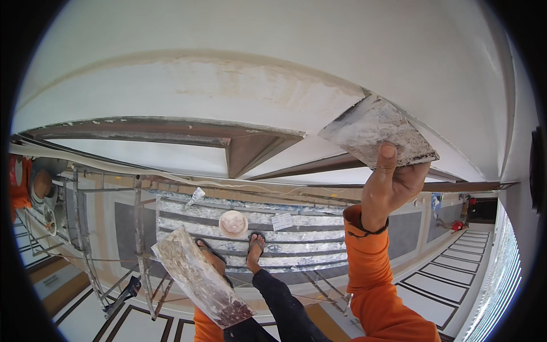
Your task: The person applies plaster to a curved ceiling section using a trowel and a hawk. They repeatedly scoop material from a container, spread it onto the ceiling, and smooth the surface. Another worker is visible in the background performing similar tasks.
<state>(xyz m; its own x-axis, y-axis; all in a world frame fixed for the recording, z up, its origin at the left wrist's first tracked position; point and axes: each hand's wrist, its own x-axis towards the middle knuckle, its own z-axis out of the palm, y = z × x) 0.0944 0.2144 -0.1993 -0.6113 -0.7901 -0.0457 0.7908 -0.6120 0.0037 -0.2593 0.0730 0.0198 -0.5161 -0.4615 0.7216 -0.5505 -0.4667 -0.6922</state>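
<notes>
My right hand [393, 188] grips a flat, plaster-smeared putty blade [379, 125], thumb on its face and fingers behind. The blade lies up against the white moulding [250, 82], at the right end of a beige, patchy strip of filler. Lower left, a long rectangular plastering board [199, 279], caked with white and brown residue, is held up in front of my legs. My left orange sleeve [206, 329] runs in beneath it; the board hides my left hand and its fingers.
I stand in sandals on a plaster-splashed plank platform [302, 251]. A round white tub [233, 223] and a small pale packet [281, 221] sit by my feet. Scaffold poles [139, 228] rise at left. A brown-edged recess [171, 134] opens under the moulding; the floor is far below.
</notes>
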